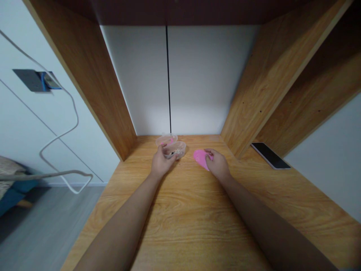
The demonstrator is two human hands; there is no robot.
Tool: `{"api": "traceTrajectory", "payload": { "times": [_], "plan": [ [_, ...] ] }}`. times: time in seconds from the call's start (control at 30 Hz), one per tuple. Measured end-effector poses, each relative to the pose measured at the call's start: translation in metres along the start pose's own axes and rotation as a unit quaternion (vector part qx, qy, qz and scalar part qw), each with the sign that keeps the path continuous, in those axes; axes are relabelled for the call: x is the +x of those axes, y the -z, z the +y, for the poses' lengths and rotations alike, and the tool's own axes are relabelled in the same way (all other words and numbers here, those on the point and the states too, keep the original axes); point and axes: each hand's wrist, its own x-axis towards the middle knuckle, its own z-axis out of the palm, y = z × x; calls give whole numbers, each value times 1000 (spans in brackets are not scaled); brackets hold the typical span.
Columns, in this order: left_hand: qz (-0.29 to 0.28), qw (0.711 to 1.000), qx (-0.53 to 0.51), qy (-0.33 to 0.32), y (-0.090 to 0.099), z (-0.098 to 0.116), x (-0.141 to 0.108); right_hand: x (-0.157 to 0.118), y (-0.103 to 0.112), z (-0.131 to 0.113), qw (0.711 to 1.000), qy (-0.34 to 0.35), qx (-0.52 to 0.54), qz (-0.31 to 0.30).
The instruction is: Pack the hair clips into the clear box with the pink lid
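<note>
My left hand (163, 161) is closed around the near side of a small clear plastic box (182, 147). Inside it lie a few small dark and pale items, too small to name. Just behind sits the box's clear oval lid or second half (160, 141), with something thin and pink in it. In my right hand (217, 164) is a flat pink oval piece (200, 157), pinched between thumb and fingers at its right end. It is held just above or on the wooden surface; I cannot tell which.
The wooden desktop (169, 218) ends at a white back panel (197, 82). Wooden uprights stand left (96, 86) and right (254, 90), with a dark shelf above. A phone (270, 156) lies at the right. A white cable (73, 101) hangs at the left near a wall socket (36, 81).
</note>
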Motion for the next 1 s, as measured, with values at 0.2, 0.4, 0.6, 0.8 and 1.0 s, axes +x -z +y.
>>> {"api": "traceTrajectory", "payload": {
  "times": [0.2,0.4,0.6,0.8,1.0],
  "plan": [
    [8,1000,1,-11,-2,-4,1,6,7,3,994,-47,66,68],
    [0,1000,11,-2,-2,-4,1,7,13,0,981,-98,135,102],
    [4,1000,12,-4,-2,-5,1,9,15,1,972,-124,157,122],
    [8,1000,7,-6,-2,-5,1,10,13,7,979,-93,156,91],
    [2,1000,10,1,-2,-5,1,9,15,2,985,-71,137,80]
  ]
}}
